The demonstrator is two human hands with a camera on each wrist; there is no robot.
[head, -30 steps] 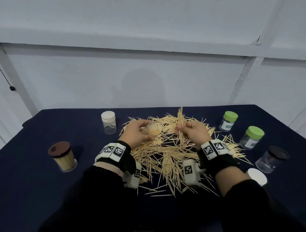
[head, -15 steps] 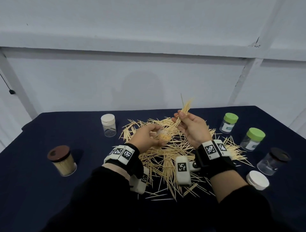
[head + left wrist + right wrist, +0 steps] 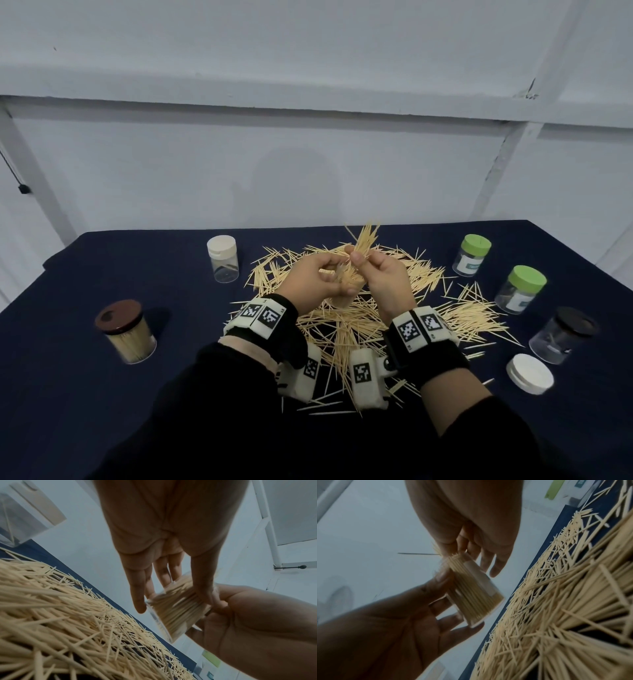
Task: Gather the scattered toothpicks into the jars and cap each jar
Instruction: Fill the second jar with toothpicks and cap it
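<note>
One clear jar (image 3: 344,291), nearly full, sits tilted in my left hand (image 3: 313,277) above the scattered toothpicks (image 3: 346,329). My right hand (image 3: 385,274) pinches a bundle (image 3: 364,240) at the jar's mouth; I should align tips and feed slowly.

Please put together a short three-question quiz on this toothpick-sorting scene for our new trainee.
1. True or false: the brown-lidded jar is already packed with toothpicks.
2. Which hand holds the clear jar being filled? A) left hand B) right hand C) neither
3. Fill in: the loose white lid lies on the table nearest the ____-lidded jar.

Key
1. True: it stands capped at the table's left, full of toothpicks.
2. A: the left hand grips the jar while the right hand pinches a bundle of toothpicks at its mouth.
3. Black.
</note>
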